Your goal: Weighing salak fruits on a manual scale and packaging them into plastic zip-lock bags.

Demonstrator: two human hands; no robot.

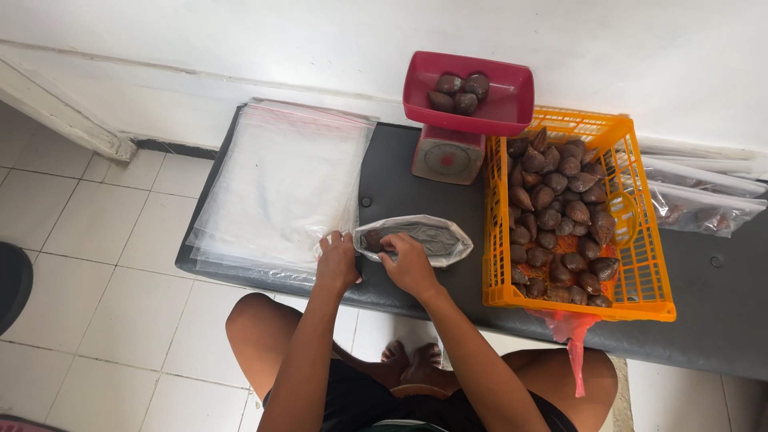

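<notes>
On the dark grey surface (400,188) in front of my crossed legs, my left hand (336,262) pinches the open mouth of a clear plastic bag (424,238), while my right hand (408,262) closes around a brown scaly fruit (374,240) just inside it. A stack of flat clear plastic bags (284,180) lies to the left. To the right stand an orange plastic crate of brown scaly fruits (632,240) and a red-trayed kitchen scale (468,112).

Four fruits (458,91) in one red pan (516,112), one scale (446,156), one orange crate (640,264), two filled bags (704,210).
</notes>
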